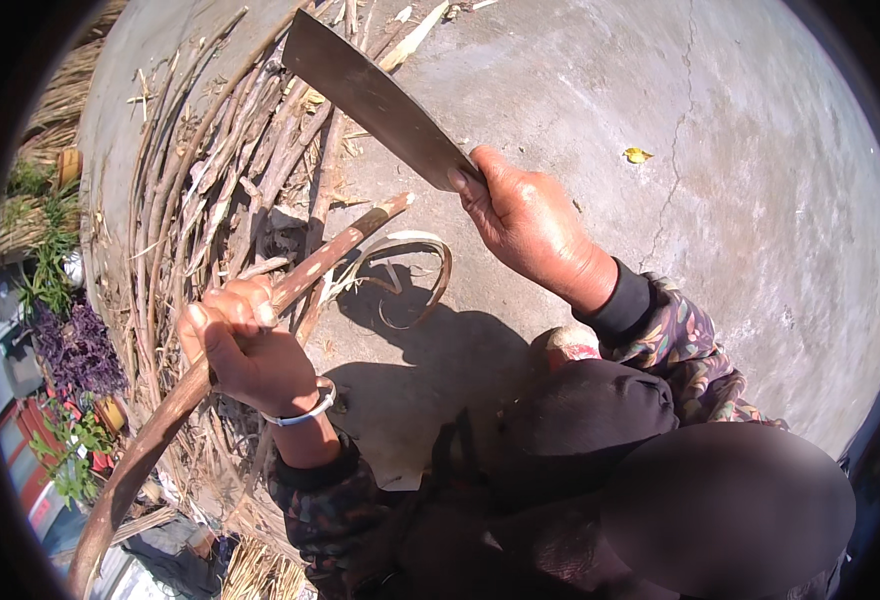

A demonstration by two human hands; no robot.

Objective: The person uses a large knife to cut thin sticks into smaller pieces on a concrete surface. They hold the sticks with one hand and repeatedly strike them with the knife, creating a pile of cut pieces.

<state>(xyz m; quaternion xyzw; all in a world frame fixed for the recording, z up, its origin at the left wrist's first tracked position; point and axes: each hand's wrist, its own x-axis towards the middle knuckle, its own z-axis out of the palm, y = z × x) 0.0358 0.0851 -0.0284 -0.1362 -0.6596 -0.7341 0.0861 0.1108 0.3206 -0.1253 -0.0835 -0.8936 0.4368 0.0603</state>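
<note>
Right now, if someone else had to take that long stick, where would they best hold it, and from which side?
Probably mid-length, where the left hand already wraps the stick, coming from the lower side. The stick is long and slightly bent, so a middle hold steadies it, and its cut tip points toward the cleaver raised in the right hand, a side best avoided.

Left hand, silver bangle on wrist, wrapped tight round a long brown stick, tip pointing up-right. Right hand grips a big cleaver, blade raised above stick tip, not touching. Pile of cut sticks w/ curled bark strip on concrete ground.
</note>
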